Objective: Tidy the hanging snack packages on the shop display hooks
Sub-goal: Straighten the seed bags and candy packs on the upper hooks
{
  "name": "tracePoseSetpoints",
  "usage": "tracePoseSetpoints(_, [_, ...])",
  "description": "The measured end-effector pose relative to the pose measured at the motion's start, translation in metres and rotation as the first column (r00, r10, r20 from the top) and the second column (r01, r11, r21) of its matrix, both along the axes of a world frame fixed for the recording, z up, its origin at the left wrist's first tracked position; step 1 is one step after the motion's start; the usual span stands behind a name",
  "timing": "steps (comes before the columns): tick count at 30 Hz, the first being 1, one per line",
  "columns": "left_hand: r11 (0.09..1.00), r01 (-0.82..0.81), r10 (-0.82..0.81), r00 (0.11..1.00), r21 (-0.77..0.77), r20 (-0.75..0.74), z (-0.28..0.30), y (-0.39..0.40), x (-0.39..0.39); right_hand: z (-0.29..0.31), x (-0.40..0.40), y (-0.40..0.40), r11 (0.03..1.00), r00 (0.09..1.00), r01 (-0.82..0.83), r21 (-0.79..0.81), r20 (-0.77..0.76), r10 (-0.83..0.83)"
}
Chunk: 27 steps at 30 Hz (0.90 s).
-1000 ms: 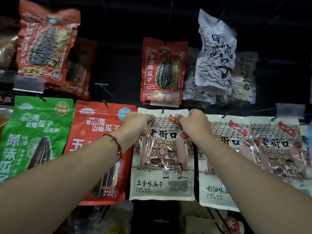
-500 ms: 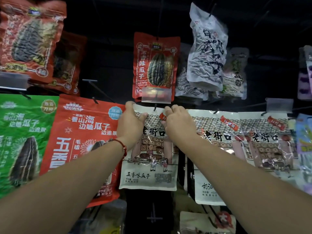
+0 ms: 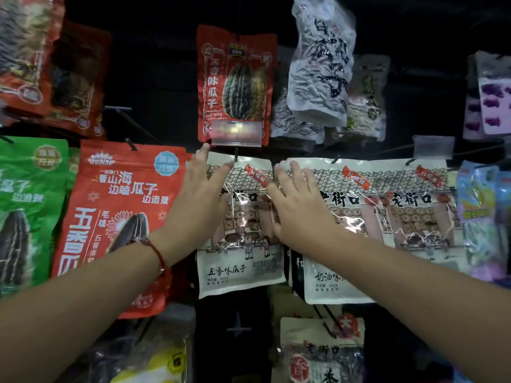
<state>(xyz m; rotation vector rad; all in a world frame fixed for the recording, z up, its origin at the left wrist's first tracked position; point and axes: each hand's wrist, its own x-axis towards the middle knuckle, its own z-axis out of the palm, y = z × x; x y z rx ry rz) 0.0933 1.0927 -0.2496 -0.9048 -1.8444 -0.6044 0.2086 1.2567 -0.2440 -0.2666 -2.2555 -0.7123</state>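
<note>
Big glossy orange-red pouch (image 3: pixel 119 214) at nine o'clock, flat and smooth, with a green pouch (image 3: pixel 25 214) beyond it at the far left edge. Dead centre hangs the white seed packet (image 3: pixel 240 244), crinkly shiny film printed with a tiled-roof street scene, hanging upright on its black hook (image 3: pixel 236 157). At three o'clock two more white packets (image 3: pixel 387 217) of the same print overlap along the row. At twelve o'clock a smaller red melon-seed packet (image 3: pixel 235 81) hangs above, a clear plastic price tag (image 3: pixel 236 132) across its foot. My left hand (image 3: pixel 201 200) lies spread, fingers straight, flat on the white seed packet's left edge, gripping nothing. My right hand (image 3: pixel 298 208) is spread too, palm down over the seam between that packet and its neighbour, covering part of both prints. A thin red cord bracelet (image 3: pixel 156 251) circles my left wrist.
</note>
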Motion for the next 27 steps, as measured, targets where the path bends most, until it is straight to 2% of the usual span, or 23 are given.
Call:
tracePoseSetpoints(4, [0.973,-0.176,0.153,0.976,-0.148,-0.154,-0.013,-0.007,0.000,-0.013,0.018,0.009,0.998,0.994,0.062,0.013,0.085,-0.063])
tracePoseSetpoints(8, [0.906,-0.288,0.201,0.937,-0.309,-0.285,-0.033,-0.013,0.002,-0.016,0.028,0.012,0.999,0.994,0.015,-0.045,0.107,-0.010])
tracePoseSetpoints(11, [0.844,-0.347,0.269,0.934,-0.409,-0.236,-0.049,-0.016,0.003,-0.019,0.036,0.011,0.984,0.993,-0.033,-0.175,0.106,0.052])
tracePoseSetpoints(16, [0.769,-0.386,0.330,0.922,-0.509,-0.200,-0.056,-0.017,0.001,-0.018,0.048,0.015,0.955,0.997,-0.001,-0.297,0.078,0.026])
tracePoseSetpoints(22, [0.754,-0.401,0.345,0.916,-0.520,-0.206,-0.055,-0.016,0.007,-0.025,0.058,0.016,0.936,0.994,-0.044,-0.349,0.080,0.077])
tracePoseSetpoints(27, [0.744,-0.363,0.301,0.932,-0.561,-0.204,-0.059,-0.027,0.020,-0.037,0.070,0.016,0.940,0.988,-0.089,-0.328,0.089,0.124])
